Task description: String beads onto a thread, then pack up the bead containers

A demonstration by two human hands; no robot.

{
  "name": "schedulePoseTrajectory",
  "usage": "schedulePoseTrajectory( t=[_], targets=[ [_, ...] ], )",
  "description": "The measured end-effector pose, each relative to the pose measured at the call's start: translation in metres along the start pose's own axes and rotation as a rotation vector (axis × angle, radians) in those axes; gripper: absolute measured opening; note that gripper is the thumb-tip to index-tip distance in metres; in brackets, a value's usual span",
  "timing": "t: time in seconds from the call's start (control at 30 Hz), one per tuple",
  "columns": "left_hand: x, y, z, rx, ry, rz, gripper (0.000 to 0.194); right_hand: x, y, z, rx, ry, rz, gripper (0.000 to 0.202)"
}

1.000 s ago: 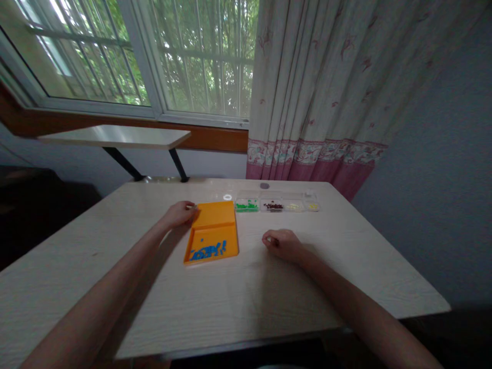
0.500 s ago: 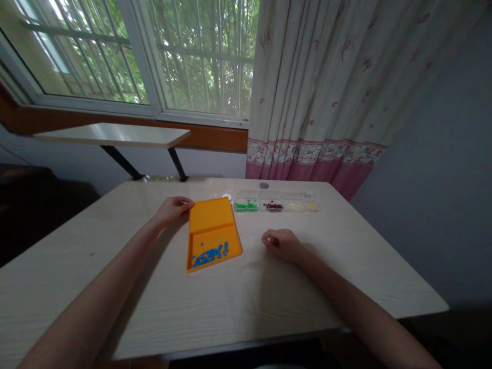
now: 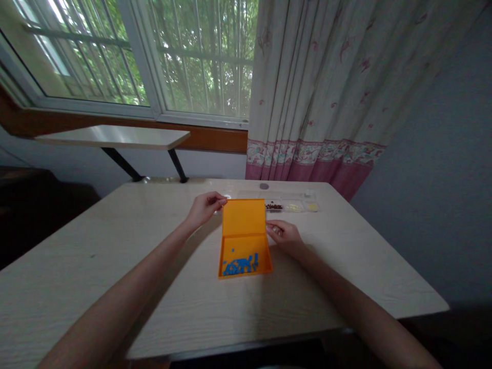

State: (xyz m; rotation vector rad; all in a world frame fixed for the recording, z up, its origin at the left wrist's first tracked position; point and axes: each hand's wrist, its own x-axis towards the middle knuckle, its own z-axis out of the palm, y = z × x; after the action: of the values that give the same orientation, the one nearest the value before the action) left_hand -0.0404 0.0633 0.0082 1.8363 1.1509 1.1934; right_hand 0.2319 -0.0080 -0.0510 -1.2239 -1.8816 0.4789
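An orange hinged plastic box lies open in front of me, its lid tilted up on the far side. Small blue pieces are heaped along the near edge of its tray. My left hand pinches the lid's upper left corner between thumb and fingers. At the lid's right edge, a little above the hinge, my right hand has its fingertips closed on the side. Part of that grip is hidden behind the lid.
Behind the box a clear compartment tray holds dark brown pieces and pale yellow pieces; the lid covers its left part. A grey round spot is near the table's back edge. A raised shelf stands at the back left.
The orange box has shifted right and turned square to me, with my left hand moving along on its corner. My right hand has come to the lid's right edge. The green pieces are now covered.
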Motion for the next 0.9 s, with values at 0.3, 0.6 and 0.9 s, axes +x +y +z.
schedulePoseTrajectory(
  t=[0.3,0.6,0.9],
  targets=[
    [-0.006,0.011,0.016,-0.056,-0.008,0.061,0.027,0.012,0.011,-0.002,0.233,0.107,0.084,0.029],
    [-0.048,0.038,-0.001,-0.037,-0.186,-0.016,0.031,0.007,-0.005,-0.031,-0.02,-0.059,-0.138,0.014],
    [-0.112,0.045,0.006,0.242,-0.391,0.237,0.014,0.001,-0.015,-0.047,-0.339,-0.425,-0.277,0.021]
  ],
)
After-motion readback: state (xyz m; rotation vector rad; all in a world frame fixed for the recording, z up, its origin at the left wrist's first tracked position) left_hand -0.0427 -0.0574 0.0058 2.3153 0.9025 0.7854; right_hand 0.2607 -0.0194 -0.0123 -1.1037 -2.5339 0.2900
